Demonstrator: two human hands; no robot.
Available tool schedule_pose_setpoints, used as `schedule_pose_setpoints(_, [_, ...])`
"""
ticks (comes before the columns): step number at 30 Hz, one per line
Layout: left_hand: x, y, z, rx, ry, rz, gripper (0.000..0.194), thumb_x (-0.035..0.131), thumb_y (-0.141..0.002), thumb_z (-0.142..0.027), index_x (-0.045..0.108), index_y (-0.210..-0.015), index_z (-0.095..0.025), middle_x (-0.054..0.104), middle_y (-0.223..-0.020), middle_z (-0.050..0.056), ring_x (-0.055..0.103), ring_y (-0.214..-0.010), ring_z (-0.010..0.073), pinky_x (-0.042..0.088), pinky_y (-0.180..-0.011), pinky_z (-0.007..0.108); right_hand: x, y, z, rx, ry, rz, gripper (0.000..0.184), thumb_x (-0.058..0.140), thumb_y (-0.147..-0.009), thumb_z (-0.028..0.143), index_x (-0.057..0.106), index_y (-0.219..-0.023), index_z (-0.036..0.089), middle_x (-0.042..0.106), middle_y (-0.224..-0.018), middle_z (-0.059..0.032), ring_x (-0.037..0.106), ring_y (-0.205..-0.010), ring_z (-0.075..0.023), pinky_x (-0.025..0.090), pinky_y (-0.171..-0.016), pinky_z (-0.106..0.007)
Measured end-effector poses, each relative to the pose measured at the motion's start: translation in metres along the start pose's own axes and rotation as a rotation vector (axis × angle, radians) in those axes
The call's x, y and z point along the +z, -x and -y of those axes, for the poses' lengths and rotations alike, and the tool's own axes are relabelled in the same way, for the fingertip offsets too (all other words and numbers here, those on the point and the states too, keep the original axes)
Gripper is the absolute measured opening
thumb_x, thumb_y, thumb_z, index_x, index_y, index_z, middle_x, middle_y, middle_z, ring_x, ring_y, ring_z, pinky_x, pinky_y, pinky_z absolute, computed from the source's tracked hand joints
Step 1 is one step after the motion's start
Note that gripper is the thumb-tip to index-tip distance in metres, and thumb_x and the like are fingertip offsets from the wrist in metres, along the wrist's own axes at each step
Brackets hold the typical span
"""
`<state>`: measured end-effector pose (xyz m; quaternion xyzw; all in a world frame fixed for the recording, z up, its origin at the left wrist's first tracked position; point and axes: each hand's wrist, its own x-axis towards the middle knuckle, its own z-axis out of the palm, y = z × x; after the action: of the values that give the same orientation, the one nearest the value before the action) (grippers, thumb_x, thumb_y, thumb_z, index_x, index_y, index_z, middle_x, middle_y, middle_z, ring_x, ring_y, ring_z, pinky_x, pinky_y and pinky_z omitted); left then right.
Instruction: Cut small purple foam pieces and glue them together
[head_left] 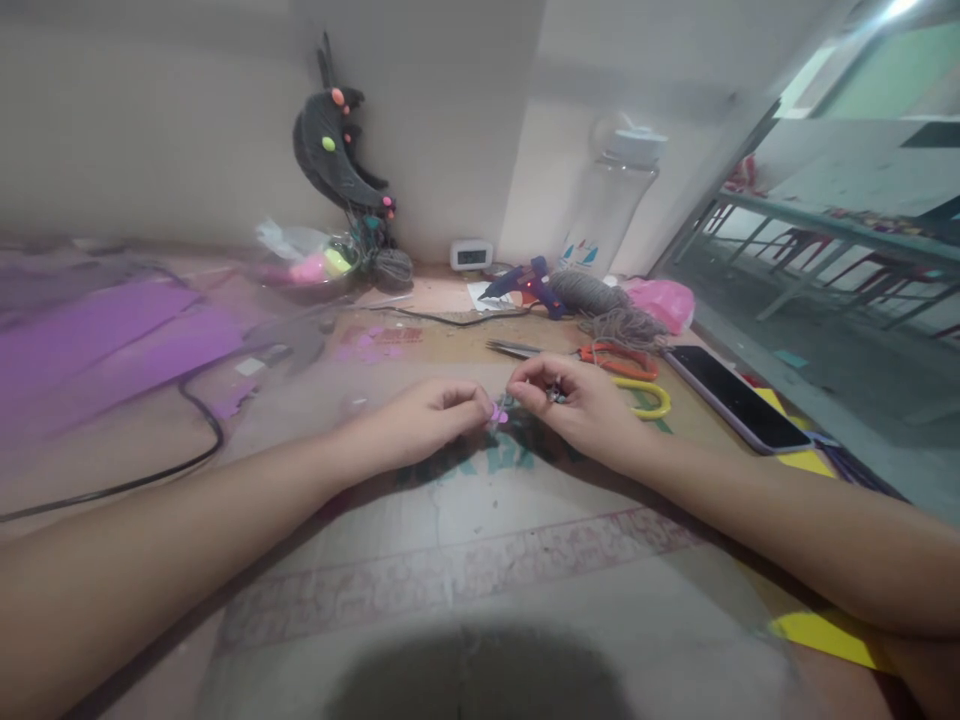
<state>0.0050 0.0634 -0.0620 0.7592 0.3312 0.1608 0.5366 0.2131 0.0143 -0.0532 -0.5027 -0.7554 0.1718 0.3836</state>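
Note:
My left hand (450, 415) is closed in a pinch on a small purple flower-shaped piece (499, 413), just above the middle of the table. Facing it, my right hand (574, 400) is also closed, thumb against forefinger. Something small and shiny (555, 393) shows within its curled fingers, too small to name. Between the fingertips of both hands lies a small gap with a bit of pale, clear-looking material. Scissors with orange handles (622, 360) rest right behind my right hand, and a yellow scissor handle (645, 397) shows beside its wrist.
A blue glue gun (529, 285) with a lit red spot lies behind the hands, near grey yarn (589, 295). A phone (739, 398) sits at right. Purple sheets (112, 350) and a black cable (202, 460) lie left. A clear bottle (607, 205) stands by the wall.

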Motion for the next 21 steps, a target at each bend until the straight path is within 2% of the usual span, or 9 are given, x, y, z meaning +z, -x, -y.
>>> schedule_pose_setpoints(7, [-0.003, -0.001, 0.003, 0.031, 0.149, 0.033, 0.031, 0.053, -0.091, -0.043, 0.055, -0.072, -0.019, 0.044, -0.056, -0.005, 0.037, -0.049, 0.0084, 0.027, -0.047, 0.022, 0.006, -0.003, -0.005, 0.112, -0.036, 0.17, 0.019, 0.062, -0.088, 0.036, 0.064, -0.081, 0.018, 0.059, -0.067, 0.0011, 0.05, -0.06, -0.0132, 0.04, -0.056, -0.025])
schedule_pose_setpoints(9, [-0.003, -0.002, 0.004, 0.026, 0.218, 0.026, 0.032, 0.053, -0.091, -0.041, 0.051, -0.069, -0.019, 0.042, -0.054, -0.006, 0.035, -0.047, 0.0079, 0.026, -0.047, 0.022, 0.006, -0.002, -0.007, 0.118, -0.071, 0.153, 0.02, 0.063, -0.087, 0.038, 0.062, -0.089, 0.019, 0.057, -0.071, 0.0009, 0.051, -0.064, -0.0145, 0.043, -0.059, -0.026])
schedule_pose_setpoints(12, [-0.002, -0.004, 0.005, 0.0, 0.302, -0.017, 0.033, 0.054, -0.09, -0.039, 0.046, -0.065, -0.019, 0.04, -0.054, -0.006, 0.033, -0.046, 0.0076, 0.024, -0.045, 0.022, 0.001, -0.001, -0.012, 0.012, -0.085, 0.023, 0.028, 0.06, -0.091, 0.043, 0.055, -0.106, 0.02, 0.056, -0.08, -0.0005, 0.053, -0.071, -0.017, 0.046, -0.065, -0.029])
schedule_pose_setpoints(16, [-0.002, -0.007, 0.002, -0.008, 0.417, -0.09, 0.03, 0.057, -0.086, -0.035, 0.046, -0.064, -0.018, 0.039, -0.055, -0.005, 0.032, -0.046, 0.0072, 0.024, -0.044, 0.021, -0.011, -0.005, -0.022, -0.195, 0.083, -0.152, 0.022, 0.051, -0.099, 0.04, 0.053, -0.109, 0.021, 0.058, -0.087, -0.003, 0.055, -0.077, -0.0185, 0.047, -0.07, -0.031])
schedule_pose_setpoints(18, [-0.002, -0.007, -0.001, -0.032, 0.465, -0.116, 0.026, 0.057, -0.084, -0.031, 0.047, -0.064, -0.018, 0.039, -0.056, -0.005, 0.032, -0.046, 0.0069, 0.023, -0.043, 0.021, -0.017, -0.007, -0.025, -0.278, 0.187, -0.191, 0.023, 0.048, -0.101, 0.04, 0.055, -0.111, 0.021, 0.06, -0.088, -0.0038, 0.056, -0.075, -0.0182, 0.047, -0.07, -0.031])
schedule_pose_setpoints(21, [-0.002, -0.008, -0.003, -0.072, 0.499, -0.137, 0.023, 0.057, -0.082, -0.029, 0.047, -0.064, -0.018, 0.039, -0.056, -0.005, 0.031, -0.044, 0.0068, 0.021, -0.041, 0.02, -0.021, -0.005, -0.024, -0.372, 0.337, -0.179, 0.031, 0.05, -0.1, 0.046, 0.058, -0.114, 0.019, 0.062, -0.088, -0.0048, 0.056, -0.07, -0.0173, 0.045, -0.064, -0.029])
